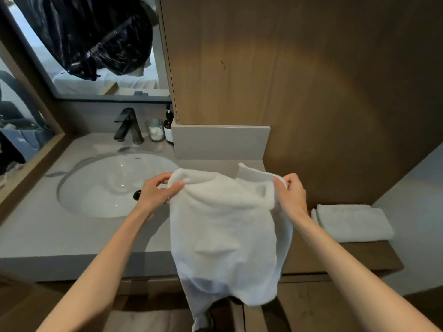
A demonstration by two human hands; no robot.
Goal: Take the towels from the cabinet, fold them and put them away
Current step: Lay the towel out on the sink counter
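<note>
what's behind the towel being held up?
The hanging towel, pinched at its top corners by the left hand and right hand, covers the counter's front edge and the cabinet front below. A shoe tip shows beneath it; anything else there is hidden.

A plain white terry towel is hanging over a pale grey stone bench; the folded white towel is lying on brown wood, beside a black tap.

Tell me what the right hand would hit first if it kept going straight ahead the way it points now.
Probably the wooden wall panel. The right hand, pinching the hanging towel's upper corner, points forward and slightly inward. The countertop's far right end lies below that line, though depth is unclear.
</note>
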